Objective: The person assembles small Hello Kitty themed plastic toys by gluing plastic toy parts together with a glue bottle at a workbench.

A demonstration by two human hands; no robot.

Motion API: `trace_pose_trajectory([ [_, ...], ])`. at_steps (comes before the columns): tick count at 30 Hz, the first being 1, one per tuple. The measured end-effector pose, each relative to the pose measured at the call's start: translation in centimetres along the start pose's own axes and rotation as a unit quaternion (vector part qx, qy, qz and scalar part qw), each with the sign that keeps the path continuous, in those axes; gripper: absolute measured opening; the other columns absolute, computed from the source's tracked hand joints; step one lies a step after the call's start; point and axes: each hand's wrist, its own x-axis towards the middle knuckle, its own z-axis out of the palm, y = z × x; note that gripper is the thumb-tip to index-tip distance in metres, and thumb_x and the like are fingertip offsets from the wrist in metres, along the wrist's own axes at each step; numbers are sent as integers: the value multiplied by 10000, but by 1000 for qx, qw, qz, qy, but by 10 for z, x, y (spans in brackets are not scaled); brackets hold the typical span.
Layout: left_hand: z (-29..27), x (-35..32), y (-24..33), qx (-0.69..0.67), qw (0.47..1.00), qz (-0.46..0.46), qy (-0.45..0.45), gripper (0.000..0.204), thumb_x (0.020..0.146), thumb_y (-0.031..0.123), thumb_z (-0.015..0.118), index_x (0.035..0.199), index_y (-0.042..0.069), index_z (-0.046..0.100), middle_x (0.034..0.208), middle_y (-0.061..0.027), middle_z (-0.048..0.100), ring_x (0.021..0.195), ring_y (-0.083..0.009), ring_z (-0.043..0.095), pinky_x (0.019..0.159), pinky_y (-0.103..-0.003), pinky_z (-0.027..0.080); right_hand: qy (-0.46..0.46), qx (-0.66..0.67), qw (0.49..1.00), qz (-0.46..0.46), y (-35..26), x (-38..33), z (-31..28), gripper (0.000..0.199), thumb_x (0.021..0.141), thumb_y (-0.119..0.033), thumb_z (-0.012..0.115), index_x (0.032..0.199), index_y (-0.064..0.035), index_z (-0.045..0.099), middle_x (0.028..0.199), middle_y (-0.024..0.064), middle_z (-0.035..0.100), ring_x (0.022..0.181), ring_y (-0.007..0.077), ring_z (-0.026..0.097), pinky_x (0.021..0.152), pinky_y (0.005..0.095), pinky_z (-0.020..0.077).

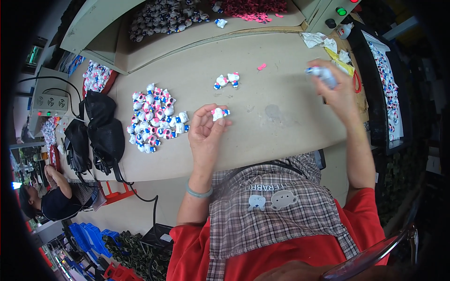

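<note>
One figurine [219,113] held, two figurines [227,80] apart

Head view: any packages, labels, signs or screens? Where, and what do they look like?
Cardboard tray: far left of table, tan, shallow, holds small figurines.
Control box: top right, beige, green, red and black buttons.
Grey device: left edge, red and green indicator lights.
No screens or signs visible.

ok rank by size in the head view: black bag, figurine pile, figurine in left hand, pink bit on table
1. black bag
2. figurine pile, close to the bag in spread
3. figurine in left hand
4. pink bit
</note>
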Motion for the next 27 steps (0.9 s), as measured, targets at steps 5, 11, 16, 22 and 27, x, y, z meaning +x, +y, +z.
trace_pose_trajectory([
  [5,7,-1,-1,-21,1000,-9,-17,363,904,2,598,1251,-19,494,1141,-149,626,985,-230,655,833,-299,537,151,-209,966,36,35,9,-94,260,898,-100,632,1156,-83,653,993,65,683,865,131,633,747,274,515],
  [11,24,-1,2,-57,997,-15,-52,362,919,9,573,1270,-34,490,1144,-169,620,1011,-261,650,865,-318,541,203,-521,827,58,136,-7,-228,334,907,-156,620,1238,-118,606,1072,184,656,955,327,656,816,395,522],
  [16,28,-5,-4,-44,997,-33,-53,372,931,24,564,1290,-29,482,1137,-164,620,1009,-254,645,862,-321,535,212,-507,833,71,115,-22,-218,359,865,-134,665,1217,-83,613,1127,191,645,1050,331,633,867,395,506],
  [22,19,-13,0,-22,998,-41,-53,339,928,27,562,1258,-36,511,1108,-159,641,927,-209,657,767,-275,532,107,12,988,112,10,-21,-81,327,884,-175,643,1184,-127,522,863,-5,603,636,77,561,554,222,457],
  [27,27,-16,0,-40,995,-56,-73,341,924,33,562,1255,-38,516,1118,-171,639,936,-215,651,799,-285,521,-139,327,922,153,-7,-42,3,225,935,-133,554,1127,-94,443,969,32,525,685,85,557,552,210,422],
])
